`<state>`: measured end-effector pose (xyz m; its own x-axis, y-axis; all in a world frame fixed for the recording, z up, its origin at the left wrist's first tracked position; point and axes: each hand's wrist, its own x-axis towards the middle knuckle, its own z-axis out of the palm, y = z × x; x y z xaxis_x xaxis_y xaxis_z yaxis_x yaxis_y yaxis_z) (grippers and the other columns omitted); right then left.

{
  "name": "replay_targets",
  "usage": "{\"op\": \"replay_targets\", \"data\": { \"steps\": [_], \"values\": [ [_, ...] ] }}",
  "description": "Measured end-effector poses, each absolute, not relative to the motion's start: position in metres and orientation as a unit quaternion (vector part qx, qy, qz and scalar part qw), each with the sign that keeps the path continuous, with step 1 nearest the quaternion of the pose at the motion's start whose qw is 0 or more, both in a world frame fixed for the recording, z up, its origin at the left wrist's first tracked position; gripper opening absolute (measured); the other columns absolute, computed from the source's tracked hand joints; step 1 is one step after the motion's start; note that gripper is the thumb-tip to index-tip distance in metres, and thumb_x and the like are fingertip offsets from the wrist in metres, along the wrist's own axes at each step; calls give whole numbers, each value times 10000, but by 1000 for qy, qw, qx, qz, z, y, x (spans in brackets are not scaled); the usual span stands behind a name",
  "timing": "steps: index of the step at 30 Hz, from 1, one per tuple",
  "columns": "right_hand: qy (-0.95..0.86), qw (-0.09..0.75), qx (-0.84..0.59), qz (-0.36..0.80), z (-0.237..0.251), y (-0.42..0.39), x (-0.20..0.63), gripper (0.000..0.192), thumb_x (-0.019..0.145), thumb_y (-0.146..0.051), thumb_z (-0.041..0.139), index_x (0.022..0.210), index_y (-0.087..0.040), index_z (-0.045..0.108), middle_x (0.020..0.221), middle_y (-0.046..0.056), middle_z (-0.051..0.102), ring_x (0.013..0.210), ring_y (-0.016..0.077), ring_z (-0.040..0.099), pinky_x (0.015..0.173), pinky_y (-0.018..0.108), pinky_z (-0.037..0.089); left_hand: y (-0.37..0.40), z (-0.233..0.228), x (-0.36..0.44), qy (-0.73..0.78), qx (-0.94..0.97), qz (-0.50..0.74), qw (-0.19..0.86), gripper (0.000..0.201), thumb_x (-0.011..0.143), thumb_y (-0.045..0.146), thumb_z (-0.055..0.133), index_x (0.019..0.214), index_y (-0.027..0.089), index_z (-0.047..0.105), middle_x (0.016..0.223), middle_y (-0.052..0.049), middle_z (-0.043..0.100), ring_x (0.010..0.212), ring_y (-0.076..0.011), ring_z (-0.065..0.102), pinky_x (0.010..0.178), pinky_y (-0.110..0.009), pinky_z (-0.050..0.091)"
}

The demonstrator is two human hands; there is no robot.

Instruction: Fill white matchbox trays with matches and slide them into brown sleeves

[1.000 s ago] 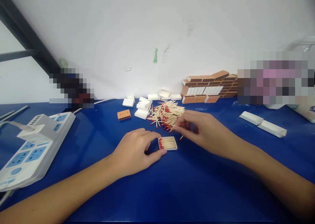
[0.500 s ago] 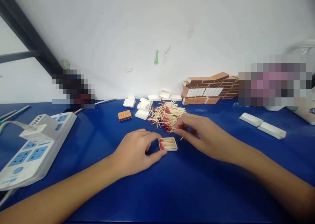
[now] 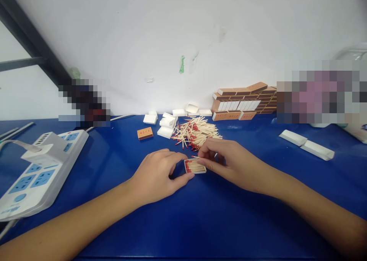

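Note:
My left hand grips the left end of a small white matchbox tray between thumb and fingers. Matches lie side by side in the tray, red heads to the left. Over the tray's right end, my right hand is closed in a pinch on a match, whose red head points left just above the tray's far rim. Behind the hands spreads a loose heap of matches with red heads. An orange matchbox lies left of the heap.
White trays lie in a loose group behind the heap. Stacked matchboxes stand against the wall at the back right. Two white trays lie end to end on the right. A power strip with a plugged-in adapter sits on the left.
My right hand has moved left from the edge of the match heap to above the tray, with a match in its fingers. My left hand stays on the tray.

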<state>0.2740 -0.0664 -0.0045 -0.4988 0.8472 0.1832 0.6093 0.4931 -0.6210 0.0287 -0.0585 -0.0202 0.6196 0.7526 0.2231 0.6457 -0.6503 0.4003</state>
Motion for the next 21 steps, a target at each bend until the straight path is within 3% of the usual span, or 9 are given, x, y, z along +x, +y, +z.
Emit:
{"op": "replay_targets", "data": {
  "steps": [21],
  "values": [
    [-843, 227, -424, 242, -9, -64, 276, 113, 1040, -241, 567, 941, -228, 619, 945, 21, 693, 806, 171, 614, 732, 309, 460, -59, -20, 29, 399, 886, 182, 150, 311, 954, 462, 698, 1146, 225, 759, 683, 19, 603, 697, -186, 574, 639, -309, 383]
  ]
}}
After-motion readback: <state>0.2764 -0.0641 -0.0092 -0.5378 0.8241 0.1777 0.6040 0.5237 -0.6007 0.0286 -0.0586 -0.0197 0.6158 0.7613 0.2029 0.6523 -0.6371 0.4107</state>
